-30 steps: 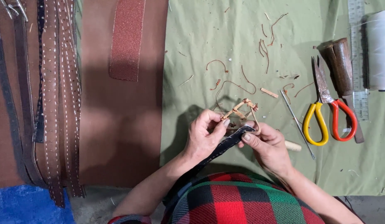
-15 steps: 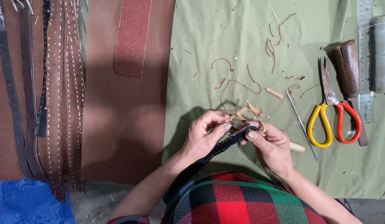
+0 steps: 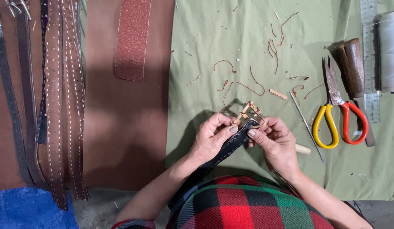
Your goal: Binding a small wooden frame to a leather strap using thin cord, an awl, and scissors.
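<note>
Since a second ago the tan buckle piece point(image 3: 250, 109) has dropped lower, closer to the fingers, and both hands sit about where they were. Left hand point(image 3: 211, 140) pinches the dark strap point(image 3: 231, 146) from the side, right hand point(image 3: 275, 140) grips its end over the green cloth point(image 3: 205, 51). If that pinch loosens, I'd guess the strap slides toward the lap. No packages or labels, just a pale ruler point(image 3: 370, 55) at the right edge beside the scissors point(image 3: 339, 114).

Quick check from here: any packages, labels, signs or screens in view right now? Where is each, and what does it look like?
None of those.
Only marked thing: ruler, far right on the green cloth, a long clear strip with printed gradations.
Scissors beside it, yellow and red handles, show a small pale patch; too small to tell.
</note>
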